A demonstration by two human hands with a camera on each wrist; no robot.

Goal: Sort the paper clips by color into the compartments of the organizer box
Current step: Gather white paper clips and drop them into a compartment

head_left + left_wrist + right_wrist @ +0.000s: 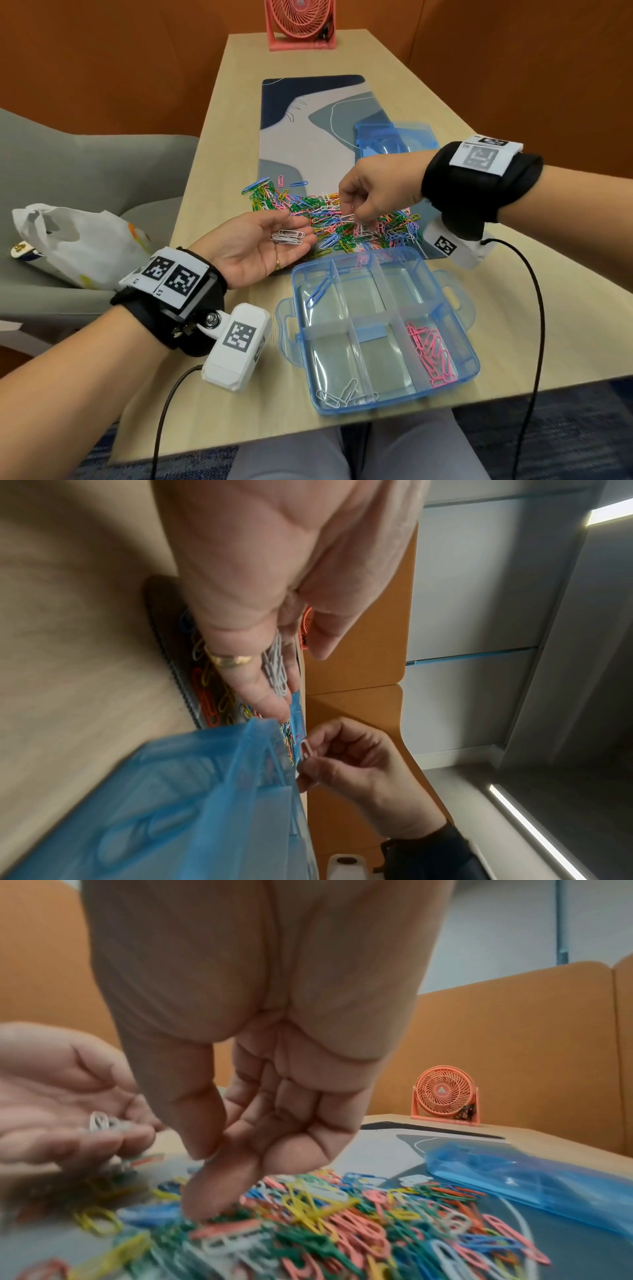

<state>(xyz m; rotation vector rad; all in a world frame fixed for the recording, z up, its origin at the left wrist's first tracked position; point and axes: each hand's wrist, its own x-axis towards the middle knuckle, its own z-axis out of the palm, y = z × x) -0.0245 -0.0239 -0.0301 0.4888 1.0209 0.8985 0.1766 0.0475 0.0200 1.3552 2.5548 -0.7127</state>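
Paper clips (346, 222) lie heaped under the right hand (373, 192), which pinches a white clip (347, 216). Beside it, the left hand (260, 246) lies flat, palm up, cradling white clips (287, 237). These could slide off if it tilts above the organizer box (376, 329), landing in the wrong compartment.

We cannot tell the colours at the near, blurred edge of the paper clip pile (308, 1231) in the right wrist view. Beside that pile, the organizer box (171, 804) is smeared and cut off at the frame bottom in the left wrist view, its compartments unreadable.
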